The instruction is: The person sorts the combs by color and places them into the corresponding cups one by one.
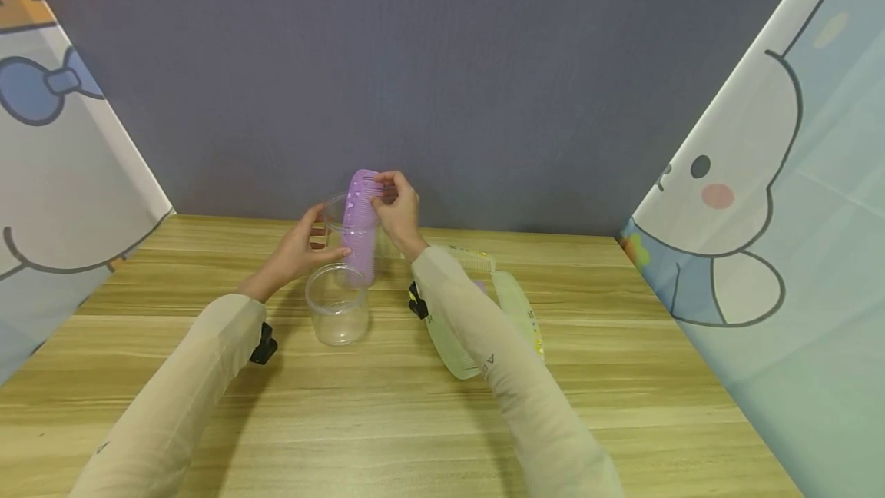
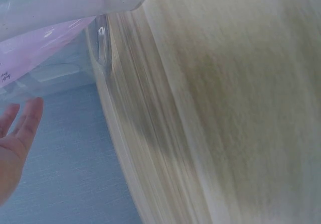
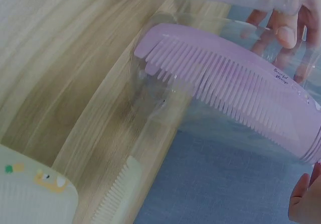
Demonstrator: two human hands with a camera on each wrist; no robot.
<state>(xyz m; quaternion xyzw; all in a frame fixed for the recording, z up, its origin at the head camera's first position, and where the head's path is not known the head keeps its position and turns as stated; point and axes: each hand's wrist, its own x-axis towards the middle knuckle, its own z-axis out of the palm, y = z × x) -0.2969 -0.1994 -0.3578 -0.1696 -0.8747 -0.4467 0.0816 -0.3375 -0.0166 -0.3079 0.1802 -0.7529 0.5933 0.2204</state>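
Note:
A purple comb with white hearts stands upright inside a clear plastic jar, its upper end above the rim. My right hand pinches that upper end between thumb and fingertips. My left hand holds the jar from the left, thumb across its front and fingers round the far side. Through the jar wall in the right wrist view, the comb leans with its teeth showing. A second clear jar sits just in front on the table.
Several light green combs with yellow prints lie right of the jars, partly beneath my right sleeve. A bit of purple shows among them. The wooden table meets a grey wall behind, with cartoon-printed panels at the sides.

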